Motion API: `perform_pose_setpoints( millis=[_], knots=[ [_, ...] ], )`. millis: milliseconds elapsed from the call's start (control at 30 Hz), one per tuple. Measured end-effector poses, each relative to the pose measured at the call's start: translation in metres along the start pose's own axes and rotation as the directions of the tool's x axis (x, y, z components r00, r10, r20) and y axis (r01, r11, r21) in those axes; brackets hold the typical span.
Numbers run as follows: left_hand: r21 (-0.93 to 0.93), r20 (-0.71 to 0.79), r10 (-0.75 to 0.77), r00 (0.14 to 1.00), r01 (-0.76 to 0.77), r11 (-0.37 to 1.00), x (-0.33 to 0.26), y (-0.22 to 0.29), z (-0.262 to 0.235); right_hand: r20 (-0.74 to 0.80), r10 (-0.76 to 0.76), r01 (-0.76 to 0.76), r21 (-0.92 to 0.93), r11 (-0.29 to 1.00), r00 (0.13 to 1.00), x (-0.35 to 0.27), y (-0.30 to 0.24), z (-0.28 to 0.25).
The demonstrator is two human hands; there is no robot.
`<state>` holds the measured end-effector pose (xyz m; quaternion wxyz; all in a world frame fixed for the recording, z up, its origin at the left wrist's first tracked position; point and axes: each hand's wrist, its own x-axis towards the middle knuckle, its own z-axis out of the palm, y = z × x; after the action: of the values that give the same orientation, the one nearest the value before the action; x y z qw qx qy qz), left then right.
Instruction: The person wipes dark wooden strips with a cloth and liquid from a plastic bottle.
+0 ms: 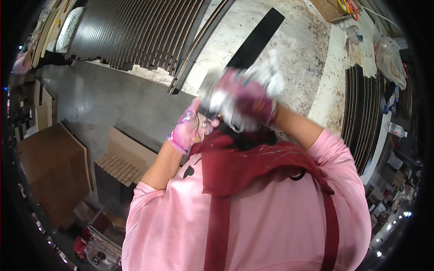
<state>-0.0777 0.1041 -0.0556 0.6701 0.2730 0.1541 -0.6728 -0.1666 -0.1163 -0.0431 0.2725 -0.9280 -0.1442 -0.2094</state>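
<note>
Black flat strip [255, 40] held at near end, angled up over stained, paint-spattered workbench [294, 58]. Right hand [251, 97] in pink-and-white glove, blurred, closed around strip's lower end. Left hand [192, 126] in pink glove just below, fingers curled against same end; exact grip unclear. Person wears pink shirt, dark red apron. Stack of dark slatted panels [135, 31] lies upper left of bench; more slats [361, 113] at right. Cardboard boxes [126, 158] on floor, lower left.

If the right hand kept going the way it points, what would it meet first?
Probably the black strip it already grips; the right hand points along it, up the worktable. Depth is unclear.
</note>
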Motion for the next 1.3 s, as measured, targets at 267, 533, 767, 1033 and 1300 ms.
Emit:
perform_pose_setpoints(
  millis=[267,533,767,1033,1300],
  knots=[
    [0.035,0.083,-0.018,0.996,0.016,0.999,-0.009,0.003,0.027,-0.155,0.814,-0.828,-0.126,0.546,0.560,-0.031,0.143,-0.100],
    [-0.003,0.067,0.032,0.997,-0.032,0.999,-0.044,-0.020,0.065,-0.250,0.752,-0.756,0.098,0.647,0.610,-0.037,0.021,-0.164],
    [0.757,0.649,0.317,0.691,-0.628,-0.181,0.026,-0.095,0.115,-0.054,0.893,-0.170,0.975,0.144,0.446,-0.071,-0.045,-0.079],
    [0.824,0.567,0.149,0.810,-0.557,-0.107,0.110,-0.051,0.215,0.165,0.757,0.111,0.948,-0.299,0.632,-0.185,-0.071,-0.197],
    [-0.526,0.492,-0.841,0.225,-0.694,-0.493,0.185,-0.139,0.366,0.230,0.524,0.319,0.577,-0.752,0.820,-0.268,-0.110,-0.191]
  ],
)
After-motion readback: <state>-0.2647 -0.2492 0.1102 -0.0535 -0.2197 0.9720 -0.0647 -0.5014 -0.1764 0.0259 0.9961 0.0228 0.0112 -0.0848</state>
